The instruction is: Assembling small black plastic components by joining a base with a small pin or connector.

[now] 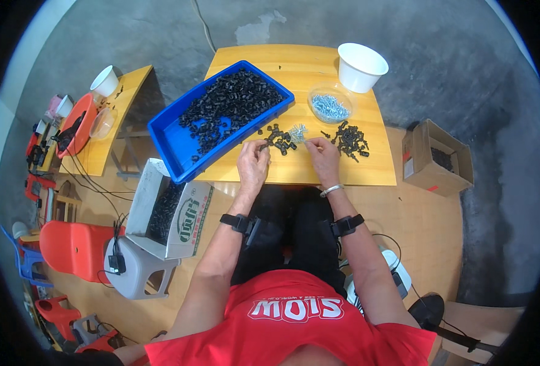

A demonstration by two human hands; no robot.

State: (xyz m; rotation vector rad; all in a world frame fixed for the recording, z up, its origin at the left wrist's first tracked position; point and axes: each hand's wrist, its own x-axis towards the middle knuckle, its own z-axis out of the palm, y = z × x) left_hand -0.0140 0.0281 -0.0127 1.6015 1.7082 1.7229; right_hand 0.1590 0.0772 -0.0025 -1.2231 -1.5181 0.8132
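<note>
My left hand [255, 163] is at the front of the wooden table, its thumb and fingertips closed on a small black plastic part [263, 147]. Beside those fingertips lies a loose group of small black parts [280, 141]. My right hand [324, 161] is closed in a pinch just right of a small heap of silver screws [297, 133]; whatever is between its fingertips is too small to make out. A second pile of black parts [351, 140] lies close by on its right. The two hands are apart.
A blue tray [171, 160] of black parts covers the table's left side. Behind my right hand stand a clear bowl of screws [331, 107] and a white bucket [361, 68]. Cartons stand left [187, 213] and right [425, 161], near a grey stool [137, 274].
</note>
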